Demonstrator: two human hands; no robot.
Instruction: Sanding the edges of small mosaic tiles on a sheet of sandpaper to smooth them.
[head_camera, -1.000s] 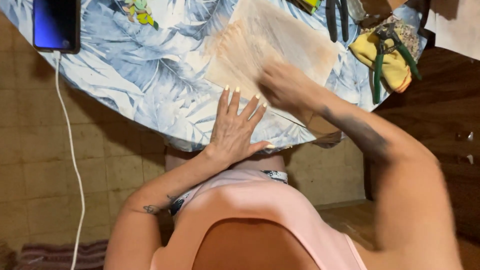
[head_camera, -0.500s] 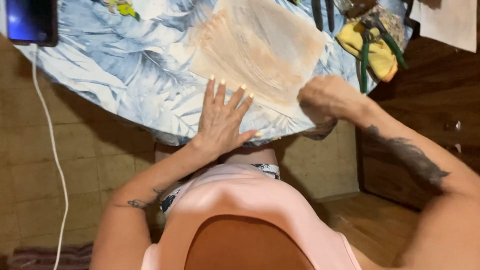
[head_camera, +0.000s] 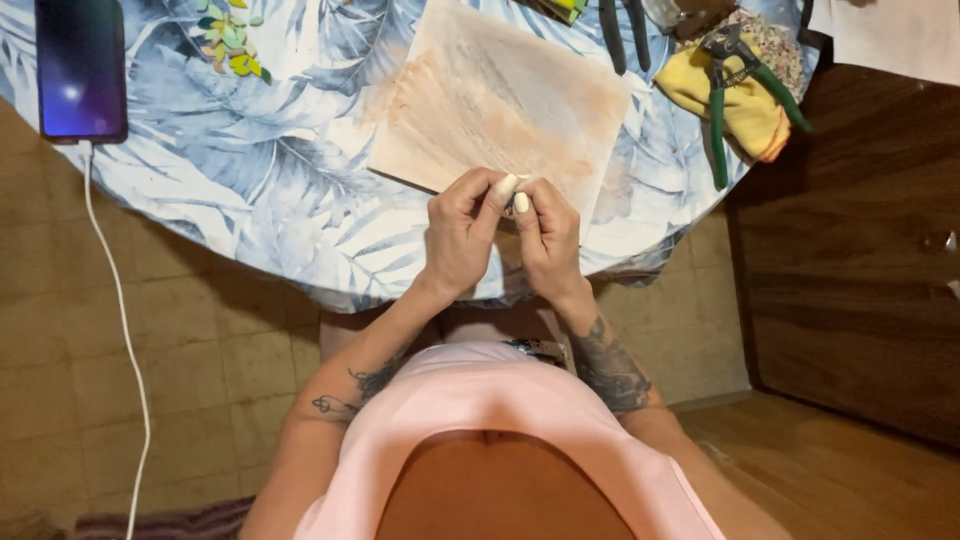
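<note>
- The left hand (head_camera: 462, 235) and the right hand (head_camera: 545, 235) are close together at the near edge of the round desk (head_camera: 300, 200).
- Both hands have their fingers (head_camera: 505, 187) curled in, and the fingertips meet in the middle. They seem to pinch something very small, but it is too tiny to tell what it is.
- The hands sit just in front of a flat wooden board (head_camera: 500, 100), over its near edge. The board is pale with orange-brown marks.
- The desk has a blue cloth with leaf shapes.
- A phone (head_camera: 80, 65) lies at the far left, with a white cable (head_camera: 115, 300) hanging down.
- Green-handled pliers (head_camera: 735, 80) rest on a yellow cloth (head_camera: 745, 115) at the right.
</note>
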